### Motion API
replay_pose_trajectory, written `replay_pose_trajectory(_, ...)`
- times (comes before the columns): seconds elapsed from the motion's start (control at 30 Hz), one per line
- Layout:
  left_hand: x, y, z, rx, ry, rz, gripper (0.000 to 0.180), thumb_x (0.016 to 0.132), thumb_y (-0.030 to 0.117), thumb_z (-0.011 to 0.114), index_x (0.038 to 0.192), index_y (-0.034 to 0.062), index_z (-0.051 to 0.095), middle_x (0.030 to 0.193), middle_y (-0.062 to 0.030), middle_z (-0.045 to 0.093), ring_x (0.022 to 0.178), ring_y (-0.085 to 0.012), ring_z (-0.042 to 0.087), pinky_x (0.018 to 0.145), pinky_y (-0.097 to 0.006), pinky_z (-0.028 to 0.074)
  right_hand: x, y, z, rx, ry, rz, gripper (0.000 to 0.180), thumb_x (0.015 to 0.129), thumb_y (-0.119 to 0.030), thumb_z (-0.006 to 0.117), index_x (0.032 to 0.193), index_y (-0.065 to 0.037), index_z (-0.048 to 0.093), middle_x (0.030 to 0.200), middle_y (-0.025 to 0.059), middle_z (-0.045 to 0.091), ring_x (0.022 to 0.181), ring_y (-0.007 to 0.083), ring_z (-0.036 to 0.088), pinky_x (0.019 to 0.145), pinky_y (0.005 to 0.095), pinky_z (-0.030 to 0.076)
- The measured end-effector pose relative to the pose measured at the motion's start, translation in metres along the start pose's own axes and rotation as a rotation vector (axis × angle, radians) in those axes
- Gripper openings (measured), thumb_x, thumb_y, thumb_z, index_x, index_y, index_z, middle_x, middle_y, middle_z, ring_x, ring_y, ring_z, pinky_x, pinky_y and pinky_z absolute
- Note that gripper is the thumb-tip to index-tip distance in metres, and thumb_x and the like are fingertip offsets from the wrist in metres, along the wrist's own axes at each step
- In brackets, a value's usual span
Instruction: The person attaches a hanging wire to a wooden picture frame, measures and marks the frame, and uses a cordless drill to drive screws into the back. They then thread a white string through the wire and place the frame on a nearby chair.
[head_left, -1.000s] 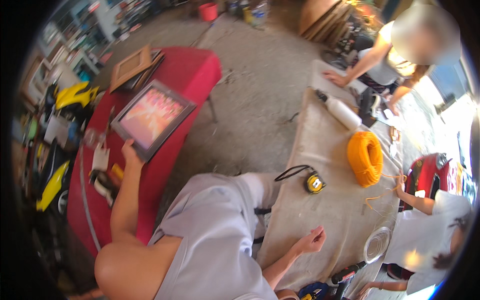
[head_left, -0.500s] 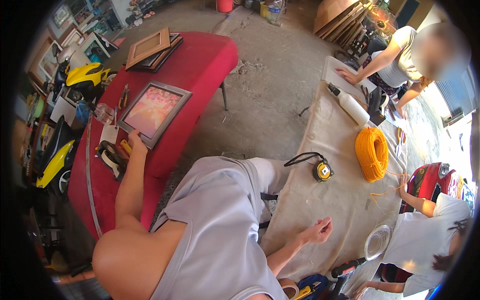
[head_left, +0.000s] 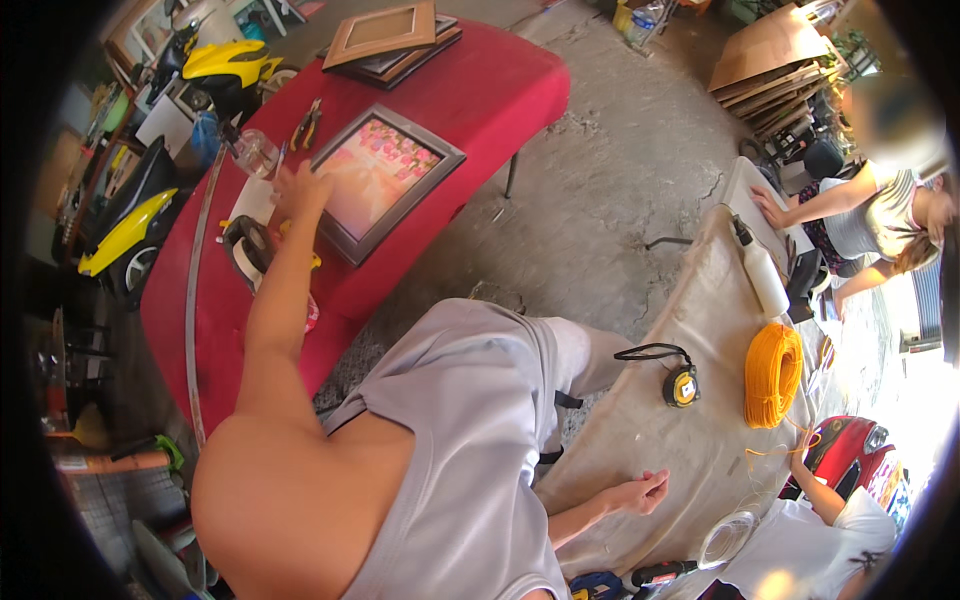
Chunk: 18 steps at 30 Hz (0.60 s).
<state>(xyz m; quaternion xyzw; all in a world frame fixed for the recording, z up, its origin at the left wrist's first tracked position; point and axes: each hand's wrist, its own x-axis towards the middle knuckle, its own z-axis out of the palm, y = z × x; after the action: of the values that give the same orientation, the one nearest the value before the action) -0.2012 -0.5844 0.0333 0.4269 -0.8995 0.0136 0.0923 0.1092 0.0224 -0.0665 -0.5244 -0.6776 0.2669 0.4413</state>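
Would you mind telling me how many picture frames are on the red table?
3 at least: a grey-framed picture lies by the left hand, and two frames are stacked at the table's far end, a light wooden one atop a darker one. More may lie hidden in the stack.

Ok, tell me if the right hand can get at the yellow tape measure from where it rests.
Probably yes. The right hand rests open on the beige cloth, and the yellow tape measure lies farther along the same cloth with only bare fabric between them.

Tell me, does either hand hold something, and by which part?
Nothing is held. The left hand touches the near edge of the framed picture; the right hand rests open on the cloth-covered table.
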Motion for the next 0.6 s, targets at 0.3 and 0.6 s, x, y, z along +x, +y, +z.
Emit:
replay_pose_trajectory(0.3, 0.099, 0.021, 0.061, -0.198, -0.092, 0.247, 0.055, 0.084, 0.053, 0.053, 0.129, 0.0207, 0.057, 0.129, -0.0155, 0.056, 0.121, -0.0388, 0.049, 0.101, -0.051, 0.038, -0.008, -0.027, -0.004, 0.144, 0.047, 0.093, 0.024, 0.089, -0.02, 0.065, 0.087, 0.004, 0.068, 0.07, 0.0107, 0.061, 0.063, 0.0189, 0.055, 0.056, 0.0316, 0.045)
replay_pose_trajectory(0.6, 0.216, 0.007, 0.11, -0.021, 0.39, 0.911, 0.05, 0.088, 0.04, 0.059, 0.127, 0.0083, 0.058, 0.142, -0.02, 0.044, 0.125, -0.0295, 0.05, 0.098, -0.044, 0.044, -0.011, -0.015, 0.0, 0.156, 0.021, 0.136, 0.021, 0.094, -0.019, 0.06, 0.086, 0.0, 0.064, 0.07, 0.0017, 0.056, 0.062, 0.0101, 0.049, 0.054, 0.0256, 0.039)
